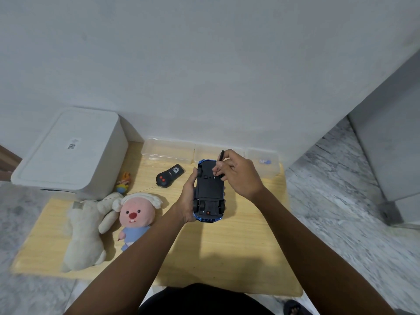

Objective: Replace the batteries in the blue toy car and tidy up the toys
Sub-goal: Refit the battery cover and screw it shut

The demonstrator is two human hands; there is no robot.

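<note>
The blue toy car is turned upside down above the wooden table, its black underside facing me. My left hand grips the car along its left side. My right hand pinches a thin black screwdriver, whose tip touches the underside near the car's far end. A black remote control with two red buttons lies on the table to the left of the car.
A white lidded bin stands at the back left. Three clear plastic boxes line the wall; the right one holds a small blue thing. A cream plush rabbit, a pink plush doll and a small figurine lie at left.
</note>
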